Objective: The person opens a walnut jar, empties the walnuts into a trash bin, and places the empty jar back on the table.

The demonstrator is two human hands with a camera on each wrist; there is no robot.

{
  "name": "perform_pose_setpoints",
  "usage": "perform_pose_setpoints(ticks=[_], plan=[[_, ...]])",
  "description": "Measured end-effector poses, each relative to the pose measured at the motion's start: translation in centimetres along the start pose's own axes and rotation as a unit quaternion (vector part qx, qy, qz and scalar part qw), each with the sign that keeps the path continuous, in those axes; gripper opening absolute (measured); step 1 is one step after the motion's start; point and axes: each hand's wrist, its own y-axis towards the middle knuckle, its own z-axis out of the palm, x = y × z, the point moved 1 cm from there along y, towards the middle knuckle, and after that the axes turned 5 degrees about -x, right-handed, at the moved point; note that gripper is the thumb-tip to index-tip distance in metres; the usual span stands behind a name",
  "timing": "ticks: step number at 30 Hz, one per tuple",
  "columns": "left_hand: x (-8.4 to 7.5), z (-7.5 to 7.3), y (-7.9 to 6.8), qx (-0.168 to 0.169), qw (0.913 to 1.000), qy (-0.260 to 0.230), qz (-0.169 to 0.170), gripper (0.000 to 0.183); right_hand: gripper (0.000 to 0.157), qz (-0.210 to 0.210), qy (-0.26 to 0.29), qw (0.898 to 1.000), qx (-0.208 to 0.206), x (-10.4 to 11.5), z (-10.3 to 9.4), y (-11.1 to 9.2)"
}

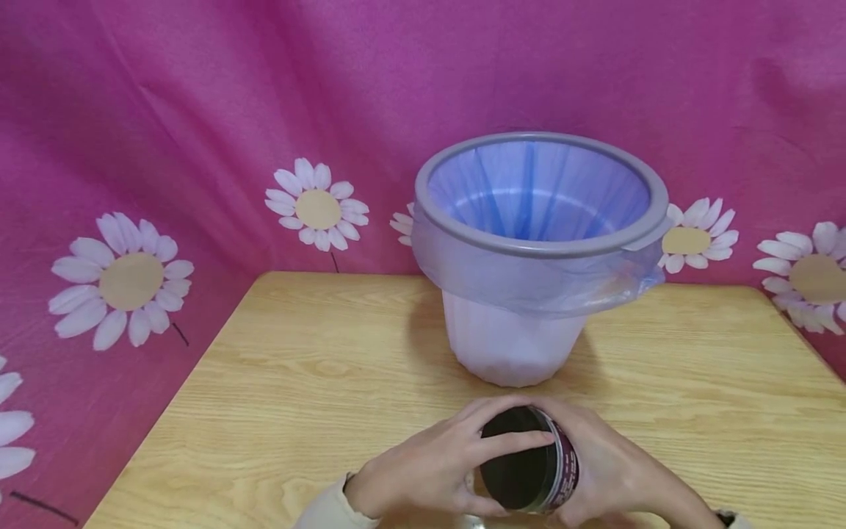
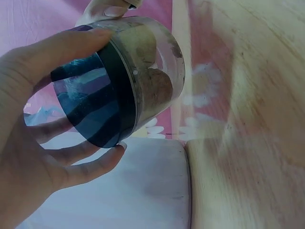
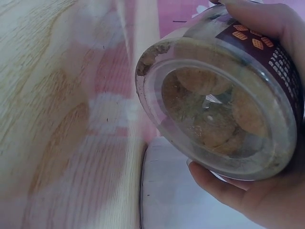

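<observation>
Both hands hold a clear jar (image 1: pixel 568 477) tilted on its side low in the head view, just in front of the bin. My left hand (image 1: pixel 429 459) grips its dark, shiny lid (image 1: pixel 515 470), thumb and fingers spread round the rim. On the body, my right hand (image 1: pixel 615 463) wraps round a maroon label (image 3: pixel 267 45) printed with small biscuit pictures and white text. The right wrist view looks at the jar's clear base (image 3: pixel 214 164), and round, light-brown biscuit-like pieces (image 3: pixel 205 119) show through it. The lid sits on the jar in the left wrist view.
A pale plastic bin (image 1: pixel 512 345) stands on the wooden table (image 1: pixel 317 367) behind the hands. Its bluish liner bag (image 1: pixel 529 283) folds over the outside under a grey rim ring (image 1: pixel 555 246). Pink cloth (image 1: pixel 396 66) with large daisies hangs behind and at the sides.
</observation>
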Motion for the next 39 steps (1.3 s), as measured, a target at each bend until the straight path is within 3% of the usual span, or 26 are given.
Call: perform_pose_setpoints(ticks=[6,15,20,27,33,39], plan=[[-0.02,-0.09,0.04,-0.002,1.0,-0.004,0.008,0.087,0.11,0.006,-0.013,1.0,-0.001,0.05,-0.11,0.04],[0.41,-0.51,0.11,0.004,0.9999,0.01,0.008,0.087,0.112,-0.027,-0.049,0.998,-0.014,-0.09,-0.37,0.63],[0.29,-0.3,0.01,0.0,1.0,0.001,0.006,0.089,0.112,-0.013,-0.043,0.999,-0.002,0.01,-0.5,0.4],[0.1,-0.03,0.11,-0.006,0.9993,-0.033,0.018,0.078,0.111,-0.027,-0.062,0.998,-0.007,0.45,-0.51,0.2],[-0.02,0.07,0.14,-0.017,0.9995,-0.009,0.026,0.079,0.111,-0.01,-0.057,0.998,0.002,0.57,-0.52,-0.04],[-0.29,0.05,0.45,-0.015,0.9986,0.008,0.051,0.084,0.111,-0.02,-0.059,0.998,-0.001,0.53,-0.58,-0.18]])
